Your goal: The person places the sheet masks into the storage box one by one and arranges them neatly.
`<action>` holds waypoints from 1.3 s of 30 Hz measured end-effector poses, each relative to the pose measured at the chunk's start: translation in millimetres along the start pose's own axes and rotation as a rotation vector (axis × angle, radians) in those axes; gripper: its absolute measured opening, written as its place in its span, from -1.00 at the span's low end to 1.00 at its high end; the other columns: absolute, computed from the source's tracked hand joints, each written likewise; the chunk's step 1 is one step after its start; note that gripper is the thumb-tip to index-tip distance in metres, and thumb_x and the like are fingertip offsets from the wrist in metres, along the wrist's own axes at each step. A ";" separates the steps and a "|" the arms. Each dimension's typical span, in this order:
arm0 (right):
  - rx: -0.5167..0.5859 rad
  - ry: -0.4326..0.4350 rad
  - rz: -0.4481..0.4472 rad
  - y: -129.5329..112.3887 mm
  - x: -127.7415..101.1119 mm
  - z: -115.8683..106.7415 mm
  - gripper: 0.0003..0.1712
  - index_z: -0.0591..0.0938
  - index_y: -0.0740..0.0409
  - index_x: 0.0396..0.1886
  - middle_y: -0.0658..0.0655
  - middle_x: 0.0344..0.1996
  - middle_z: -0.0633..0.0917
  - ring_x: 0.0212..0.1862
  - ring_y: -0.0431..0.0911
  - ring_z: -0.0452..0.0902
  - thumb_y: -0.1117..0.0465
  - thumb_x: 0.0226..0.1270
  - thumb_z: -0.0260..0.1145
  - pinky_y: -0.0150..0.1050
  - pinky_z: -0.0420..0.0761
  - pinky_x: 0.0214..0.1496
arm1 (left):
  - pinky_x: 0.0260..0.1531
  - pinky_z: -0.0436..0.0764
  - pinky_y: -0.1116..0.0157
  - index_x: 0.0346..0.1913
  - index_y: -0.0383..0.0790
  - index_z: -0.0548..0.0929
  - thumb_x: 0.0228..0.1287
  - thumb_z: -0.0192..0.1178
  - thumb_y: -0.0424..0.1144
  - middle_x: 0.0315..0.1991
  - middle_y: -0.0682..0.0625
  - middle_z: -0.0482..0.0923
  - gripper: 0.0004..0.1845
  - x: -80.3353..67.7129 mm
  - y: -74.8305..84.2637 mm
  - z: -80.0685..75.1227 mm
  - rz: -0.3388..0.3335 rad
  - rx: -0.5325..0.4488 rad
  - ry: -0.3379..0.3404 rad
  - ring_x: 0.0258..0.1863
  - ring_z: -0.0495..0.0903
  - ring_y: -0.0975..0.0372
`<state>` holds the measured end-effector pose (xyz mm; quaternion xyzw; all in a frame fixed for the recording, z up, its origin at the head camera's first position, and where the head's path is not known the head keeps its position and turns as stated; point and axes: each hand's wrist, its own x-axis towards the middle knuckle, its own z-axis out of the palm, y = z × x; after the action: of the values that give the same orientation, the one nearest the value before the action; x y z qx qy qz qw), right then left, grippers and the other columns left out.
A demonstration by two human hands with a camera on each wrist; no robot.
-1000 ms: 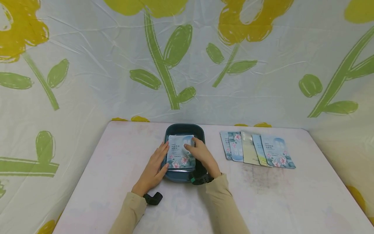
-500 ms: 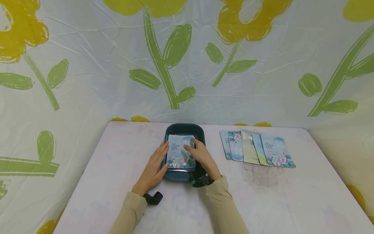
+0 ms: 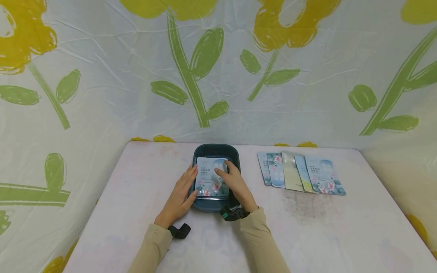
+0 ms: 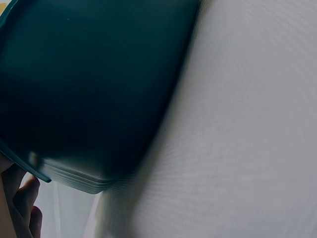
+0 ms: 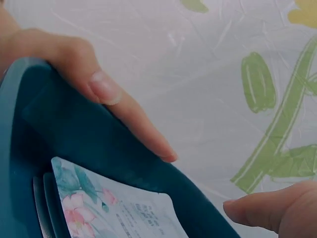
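1. Sachets with pale blue fronts and pink flower print (image 3: 211,177) lie stacked flat inside a dark teal, round-cornered plastic tub (image 3: 216,149), which stands on the pale, mottled counter (image 3: 143,182) toward its far middle.
2. Only the head view shows the whole stack and both hands; the right wrist view adds the layered edges of the sachets (image 5: 47,203) below the top one and the tub's inner wall (image 5: 89,134); the left wrist view gives only the tub's outer wall (image 4: 89,84) and bare counter (image 4: 247,124), blurred, with a few fingertips (image 4: 27,198) at the lower left corner.
3. The stack nearly fills the tub from side to side, leaving a narrow strip of teal floor at the far end.
4. The left hand (image 3: 179,195) lies along the tub's left side, fingers straight and together, their tips against the left edge of the stack; this grip is flat, pinching nothing.
5. The right hand (image 3: 235,184) lies over the tub's right rim, thumb resting on top of the stack and fingers reaching toward its far right corner; in the right wrist view the fingers (image 5: 124,109) are extended, so the grip reads as spread and pressing rather than pinching.
6. Both beige sleeves come in from the near edge, each wrist wearing a dark strap.
7. A fanned row of five flat sachets, blue and pale green (image 3: 300,173), lies well apart to the right, with open counter in front of it and to the tub's left.
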<state>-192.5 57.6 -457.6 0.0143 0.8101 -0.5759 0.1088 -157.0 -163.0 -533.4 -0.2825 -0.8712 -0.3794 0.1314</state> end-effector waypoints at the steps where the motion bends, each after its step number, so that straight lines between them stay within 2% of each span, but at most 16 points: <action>1: 0.031 -0.002 -0.001 0.0 -0.2 -0.7 -0.18 0.10 0.40 0.51 0.39 0.52 0.10 0.52 0.26 -0.02 0.10 0.45 0.21 0.19 0.08 0.49 | 0.46 -0.01 -0.16 0.56 -0.24 0.08 0.46 -0.04 -0.08 0.60 0.06 -0.09 -0.30 0.0 0.1 0.1 -0.003 0.002 -0.002 0.57 -0.13 0.05; 8: 0.273 -0.011 0.003 -0.6 2.1 -6.6 -0.14 -0.03 0.47 0.52 0.45 0.51 0.01 0.53 0.28 -0.10 0.16 0.47 0.18 0.14 0.02 0.53 | 0.47 -0.02 -0.13 0.57 -0.21 0.07 0.45 0.00 -0.12 0.60 0.10 -0.11 -0.28 0.3 1.1 0.6 -0.017 0.009 -0.014 0.57 -0.15 0.08; 15: 0.310 -0.024 0.015 -0.2 2.8 -9.3 -0.14 -0.03 0.46 0.52 0.44 0.51 0.00 0.53 0.28 -0.10 0.16 0.48 0.17 0.16 -0.01 0.53 | 0.47 -0.02 -0.13 0.57 -0.21 0.06 0.45 -0.01 -0.12 0.60 0.11 -0.12 -0.28 1.0 1.9 0.5 -0.019 0.012 -0.016 0.57 -0.15 0.08; 21: 0.396 -0.091 0.030 1.6 6.7 -14.9 -0.15 -0.05 0.38 0.54 0.41 0.52 -0.04 0.54 0.23 -0.17 0.15 0.50 0.15 0.21 -0.17 0.54 | 0.46 -0.01 -0.14 0.57 -0.22 0.07 0.47 -0.03 -0.08 0.60 0.09 -0.10 -0.29 0.3 1.6 0.7 -0.011 0.013 -0.006 0.57 -0.13 0.06; 26: 0.411 -0.138 -0.002 -2.3 6.4 -23.4 -0.19 -0.07 0.40 0.54 0.40 0.53 -0.06 0.55 0.20 -0.19 0.19 0.53 0.09 0.17 -0.18 0.55 | 0.48 -0.03 -0.12 0.57 -0.22 0.07 0.47 -0.04 -0.07 0.60 0.10 -0.11 -0.29 0.7 2.3 0.5 -0.018 0.009 -0.011 0.57 -0.14 0.05; 30: 0.446 -0.171 -0.032 -5.7 3.0 -31.5 -0.26 -0.02 0.43 0.52 0.42 0.51 0.03 0.54 0.19 -0.08 0.22 0.55 0.05 0.11 -0.09 0.56 | 0.50 -0.05 -0.07 0.57 -0.21 0.07 0.47 -0.04 -0.07 0.60 0.10 -0.11 -0.29 0.7 1.9 1.1 -0.023 0.014 -0.019 0.57 -0.14 0.07; 33: 0.449 -0.176 -0.056 -7.3 -0.3 -37.8 -0.33 0.09 0.43 0.49 0.42 0.48 0.14 0.51 0.17 0.05 0.22 0.55 0.05 0.03 0.05 0.55 | 0.50 -0.06 -0.04 0.58 -0.21 0.06 0.47 -0.04 -0.06 0.60 0.10 -0.11 -0.29 0.0 1.3 1.7 -0.021 0.020 -0.022 0.57 -0.15 0.08; 39: 0.447 -0.175 -0.119 -4.3 -1.3 -52.4 -0.42 0.24 0.42 0.44 0.46 0.36 0.35 0.40 0.19 0.32 0.21 0.57 0.07 -0.09 0.34 0.42 | 0.48 -0.02 -0.12 0.57 -0.22 0.06 0.46 0.01 -0.15 0.60 0.09 -0.11 -0.29 -1.6 0.2 1.5 -0.015 0.024 -0.010 0.58 -0.16 0.10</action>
<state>-200.3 105.4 -437.0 -0.0598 0.6494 -0.7453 0.1386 -155.7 -162.4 -535.0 -0.2762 -0.8785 -0.3684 0.1276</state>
